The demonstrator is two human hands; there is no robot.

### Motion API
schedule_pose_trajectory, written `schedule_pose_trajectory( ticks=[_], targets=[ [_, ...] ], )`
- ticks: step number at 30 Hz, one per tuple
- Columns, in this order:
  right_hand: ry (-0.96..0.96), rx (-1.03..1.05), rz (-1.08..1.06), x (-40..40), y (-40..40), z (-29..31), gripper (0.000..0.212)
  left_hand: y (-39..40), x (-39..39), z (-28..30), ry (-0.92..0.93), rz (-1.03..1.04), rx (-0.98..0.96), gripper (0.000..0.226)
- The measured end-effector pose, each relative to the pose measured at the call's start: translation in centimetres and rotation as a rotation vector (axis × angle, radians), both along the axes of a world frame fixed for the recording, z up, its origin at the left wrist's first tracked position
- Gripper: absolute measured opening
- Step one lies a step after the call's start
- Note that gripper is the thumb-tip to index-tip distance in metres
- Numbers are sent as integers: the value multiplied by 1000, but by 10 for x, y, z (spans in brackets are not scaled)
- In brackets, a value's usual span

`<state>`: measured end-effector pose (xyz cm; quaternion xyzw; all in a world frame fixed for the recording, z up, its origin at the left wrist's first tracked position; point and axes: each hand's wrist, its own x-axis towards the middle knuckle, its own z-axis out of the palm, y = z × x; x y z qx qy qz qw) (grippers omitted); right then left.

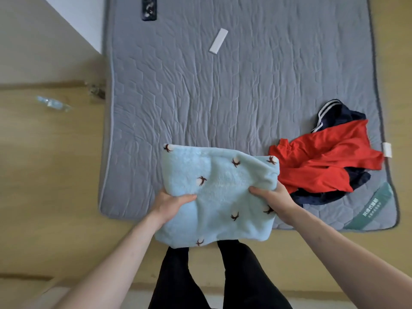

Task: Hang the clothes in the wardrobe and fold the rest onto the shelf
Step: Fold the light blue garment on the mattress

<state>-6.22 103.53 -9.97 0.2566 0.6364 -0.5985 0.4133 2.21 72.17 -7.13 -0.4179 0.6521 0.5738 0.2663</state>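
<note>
I count two hands on one light blue fleece cloth (219, 192): my left hand (170, 205) and right hand (275, 202). Right of the cloth I see one red garment (321, 159) and one navy garment (341, 112). Beyond it lie one white strip (218, 41) and one dark strip (149, 8).

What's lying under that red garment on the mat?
A navy garment with white stripes shows beyond and beneath the red garment, both on the grey mat. Anything else under the pile is covered.
</note>
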Motion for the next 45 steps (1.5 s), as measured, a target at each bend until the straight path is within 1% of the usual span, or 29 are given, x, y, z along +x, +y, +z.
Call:
schedule_pose_trajectory(
  ticks=[2, 6, 7, 10, 12, 14, 17, 18, 21, 24, 26, 30, 34, 38, 40, 42, 45],
  targets=[
    [16, -24, 41, -1, -18, 33, 50, -12, 16, 32, 36, 51, -14, 25],
    [60, -82, 161, 3, -75, 99, 50, -49, 61, 88, 126, 191, -37, 31],
    [86, -94, 208, 5, -93, 116, 52, -61, 75, 99, 136, 241, -42, 34],
    [151, -117, 336, 18, -149, 163, 61, -103, 118, 128, 155, 364, -23, 56],
    [195, -136, 402, 34, -189, 189, 60, -136, 148, 147, 184, 415, -20, 62],
    [227, -158, 449, 54, -231, 210, 58, -172, 180, 166, 221, 459, -18, 64],
    [247, -192, 513, 92, -292, 232, 56, -225, 232, 197, 266, 503, -20, 49],
    [256, -203, 536, 105, -314, 238, 57, -242, 250, 206, 275, 533, -33, 47],
    [280, -259, 602, 139, -379, 255, 58, -292, 301, 230, 297, 632, -84, 55],
    [304, -311, 684, 160, -437, 271, 58, -332, 337, 251, 327, 722, -110, 48],
    [326, -337, 732, 166, -471, 282, 61, -354, 354, 264, 351, 765, -119, 49],
    [381, -369, 813, 166, -540, 304, 68, -396, 373, 288, 402, 856, -158, 48],
    [433, -445, 876, 159, -610, 324, 60, -441, 377, 311, 438, 923, -219, 57],
    [441, -509, 951, 154, -676, 345, 56, -484, 384, 336, 465, 1008, -289, 60],
    [445, -539, 999, 150, -707, 354, 58, -503, 390, 347, 491, 1029, -313, 60],
    [457, -558, 1054, 148, -740, 365, 60, -523, 396, 355, 533, 1049, -324, 54],
    [465, -606, 1148, 152, -786, 379, 47, -549, 407, 369, 552, 1093, -365, 52]
  ],
)
